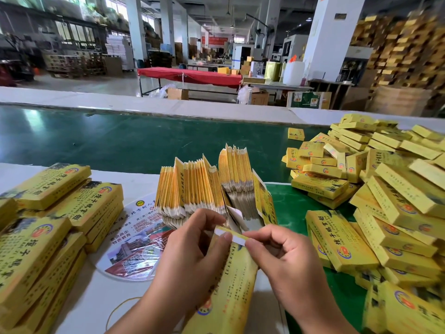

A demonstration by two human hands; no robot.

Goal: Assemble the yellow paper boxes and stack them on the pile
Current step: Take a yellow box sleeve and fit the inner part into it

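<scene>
Flap work under way on one yellow box [231,280], held low and centre over the tabletop [101,292] between both hands. Left hand [192,247] curled round the box's left side, thumb pressing the white-edged end flap [232,236]; right hand [281,256] pinching the same flap from the right with thumb and forefinger. Best done by creasing the flap squarely along its fold, keeping the body pressed open into a rectangle, then sliding the tab inside without buckling the thin edge. Gentle pressure only: thin printed card, glossy, quick to dent at corners.

Just behind the hands, flat unfolded blanks [207,189] standing on edge in fanned bundles, yellow faces and pale raw-card edges. Left, finished boxes in a neat stack [48,213]: long, shallow, sharp-cornered. Right, a loose heaped pile [385,184] of the same boxes, lying at all angles over a green mat [291,208]. Printed round sheet [134,239] lying flat under plastic beside the blanks.
</scene>
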